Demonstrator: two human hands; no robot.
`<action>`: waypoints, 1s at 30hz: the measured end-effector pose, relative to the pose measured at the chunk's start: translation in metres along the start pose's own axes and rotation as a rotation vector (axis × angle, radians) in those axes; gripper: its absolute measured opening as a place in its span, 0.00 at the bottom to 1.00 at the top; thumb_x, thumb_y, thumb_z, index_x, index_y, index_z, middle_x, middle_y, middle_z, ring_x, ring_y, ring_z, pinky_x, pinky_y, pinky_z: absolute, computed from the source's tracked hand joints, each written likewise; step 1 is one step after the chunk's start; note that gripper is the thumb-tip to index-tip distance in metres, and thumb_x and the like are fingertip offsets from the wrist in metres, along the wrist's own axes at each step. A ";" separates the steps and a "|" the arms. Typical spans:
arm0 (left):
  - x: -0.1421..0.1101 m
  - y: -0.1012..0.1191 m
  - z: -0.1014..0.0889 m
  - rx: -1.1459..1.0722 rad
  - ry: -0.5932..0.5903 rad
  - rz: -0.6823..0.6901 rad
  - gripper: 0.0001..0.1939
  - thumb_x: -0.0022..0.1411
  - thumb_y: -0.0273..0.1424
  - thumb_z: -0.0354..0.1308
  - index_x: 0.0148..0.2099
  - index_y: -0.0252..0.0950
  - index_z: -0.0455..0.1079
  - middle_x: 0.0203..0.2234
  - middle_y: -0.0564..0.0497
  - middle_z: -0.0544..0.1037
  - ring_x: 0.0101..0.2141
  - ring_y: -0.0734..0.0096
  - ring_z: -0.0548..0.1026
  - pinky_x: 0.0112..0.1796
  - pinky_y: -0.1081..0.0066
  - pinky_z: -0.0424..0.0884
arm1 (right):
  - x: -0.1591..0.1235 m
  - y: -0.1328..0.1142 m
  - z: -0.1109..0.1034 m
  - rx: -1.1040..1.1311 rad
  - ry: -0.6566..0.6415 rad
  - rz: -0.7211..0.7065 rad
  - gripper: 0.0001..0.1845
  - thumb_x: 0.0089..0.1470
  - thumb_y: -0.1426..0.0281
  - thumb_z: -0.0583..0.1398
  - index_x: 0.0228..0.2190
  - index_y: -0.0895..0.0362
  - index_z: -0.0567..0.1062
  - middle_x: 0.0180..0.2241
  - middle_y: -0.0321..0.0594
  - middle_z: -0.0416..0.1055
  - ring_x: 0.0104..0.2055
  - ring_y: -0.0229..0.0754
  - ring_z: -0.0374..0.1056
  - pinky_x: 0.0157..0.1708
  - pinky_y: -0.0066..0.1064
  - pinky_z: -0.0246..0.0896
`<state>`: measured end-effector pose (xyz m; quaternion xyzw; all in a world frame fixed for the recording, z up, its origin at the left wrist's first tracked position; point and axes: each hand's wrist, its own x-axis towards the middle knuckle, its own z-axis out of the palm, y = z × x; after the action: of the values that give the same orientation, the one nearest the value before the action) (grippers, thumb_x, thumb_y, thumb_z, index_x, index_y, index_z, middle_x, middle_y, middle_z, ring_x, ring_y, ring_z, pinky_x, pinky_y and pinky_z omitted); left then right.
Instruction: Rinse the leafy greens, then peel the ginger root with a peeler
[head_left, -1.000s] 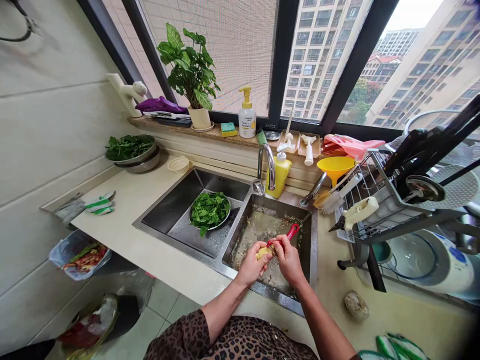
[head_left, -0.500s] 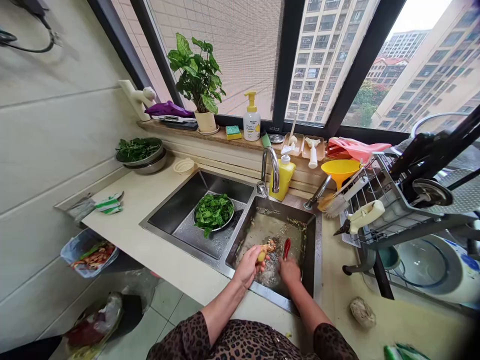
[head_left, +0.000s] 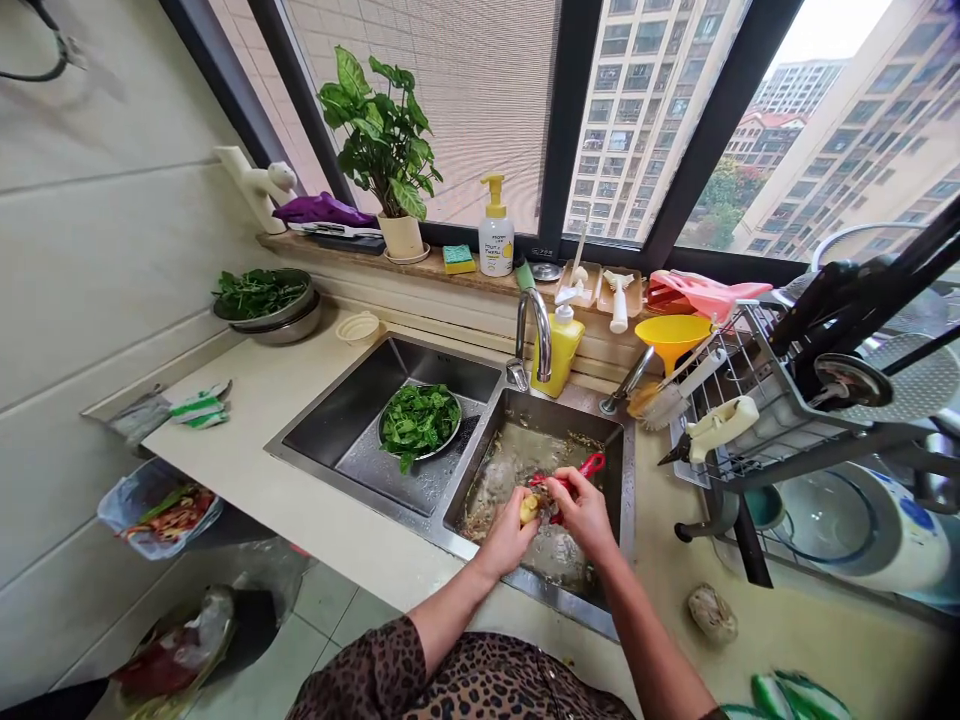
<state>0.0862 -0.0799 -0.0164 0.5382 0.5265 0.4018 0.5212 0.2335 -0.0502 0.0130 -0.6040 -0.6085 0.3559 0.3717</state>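
**At the sink [head_left: 469, 455] with ginger [head_left: 529, 508] and a red peeler [head_left: 585, 468]**

Pinches the pale yellow ginger between thumb and fingers of the left hand [head_left: 504, 535], low over a basin [head_left: 615, 490] of cloudy water flecked with scraps. Grips the red peeler in the right hand [head_left: 588, 518], fingers closed on it, handle loop jutting toward 2 o'clock. Has both hands close together, peeler head right by the ginger; cannot tell of any contact between blade and root, with fingers in the way.

Going by a clock centred on the ginger, with 12 toward the window [head_left: 574, 120]: at 10 o'clock, in the other basin [head_left: 341, 410], a round dish [head_left: 444, 447] heaped with leafy greens [head_left: 420, 418]; farther out the same way, on the counter [head_left: 240, 455], stacked bowls [head_left: 283, 328] with more greens [head_left: 259, 293] on top. At 9, beyond the counter's edge, a bluish plastic bag [head_left: 118, 505] of food scraps [head_left: 176, 515]. At 12, the curved faucet [head_left: 544, 345], with a yellow pump bottle [head_left: 561, 355] just beside it. Between 1 and 2, a yellow funnel [head_left: 673, 335]. Between 2 and 3, a dish rack [head_left: 795, 455] holding utensils [head_left: 806, 310]. At 4, on the counter, a brownish lump [head_left: 712, 612], too indistinct to name.
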 end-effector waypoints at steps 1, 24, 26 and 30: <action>-0.001 0.001 0.001 0.005 -0.006 0.013 0.13 0.51 0.27 0.56 0.41 0.38 0.65 0.30 0.51 0.71 0.32 0.69 0.67 0.35 0.73 0.60 | -0.001 -0.003 0.000 -0.086 0.025 -0.046 0.18 0.51 0.54 0.53 0.29 0.56 0.71 0.22 0.35 0.68 0.22 0.36 0.62 0.24 0.25 0.56; 0.003 0.011 0.017 -0.530 -0.206 -0.460 0.22 0.43 0.34 0.63 0.36 0.38 0.53 0.18 0.63 0.58 0.14 0.89 0.51 0.17 0.81 0.38 | -0.004 0.014 -0.002 -0.514 0.237 0.015 0.19 0.54 0.54 0.50 0.28 0.55 0.71 0.22 0.37 0.66 0.24 0.37 0.60 0.23 0.25 0.45; 0.004 0.010 0.016 -0.536 -0.203 -0.465 0.22 0.42 0.34 0.63 0.36 0.38 0.53 0.19 0.63 0.58 0.14 0.90 0.52 0.17 0.81 0.38 | -0.003 0.016 -0.002 -0.442 0.217 -0.043 0.19 0.55 0.55 0.49 0.29 0.56 0.70 0.23 0.37 0.67 0.25 0.37 0.61 0.25 0.25 0.48; 0.007 0.006 0.017 -0.569 -0.198 -0.471 0.23 0.42 0.32 0.62 0.38 0.38 0.53 0.19 0.64 0.59 0.13 0.90 0.52 0.17 0.81 0.37 | -0.002 0.025 0.007 -0.411 0.080 -0.069 0.20 0.56 0.54 0.48 0.31 0.55 0.70 0.24 0.37 0.69 0.26 0.37 0.63 0.25 0.25 0.49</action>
<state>0.1042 -0.0751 -0.0137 0.2724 0.4501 0.3473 0.7762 0.2389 -0.0515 -0.0125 -0.6598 -0.6733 0.1870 0.2764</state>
